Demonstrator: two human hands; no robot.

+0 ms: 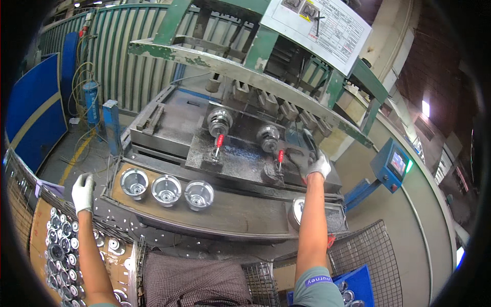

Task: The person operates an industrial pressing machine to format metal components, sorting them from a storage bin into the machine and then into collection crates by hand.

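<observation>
My right hand, in a white glove, reaches over the right side of the machine bed. Its fingers are closed on a dark elongated tool whose exact kind does not show. Close by on its left is a toggle clamp with a red handle, in front of a round metal part in a fixture. Further left, a second round metal part sits behind another red-handled clamp. My left hand, also gloved, is raised with fingers extended beside the bench's left end, holding nothing visible.
Three cup-shaped metal parts stand on the front ledge; another is partly behind my right forearm. Many small parts lie on cardboard at lower left. A green frame spans overhead. A blue control box stands at right.
</observation>
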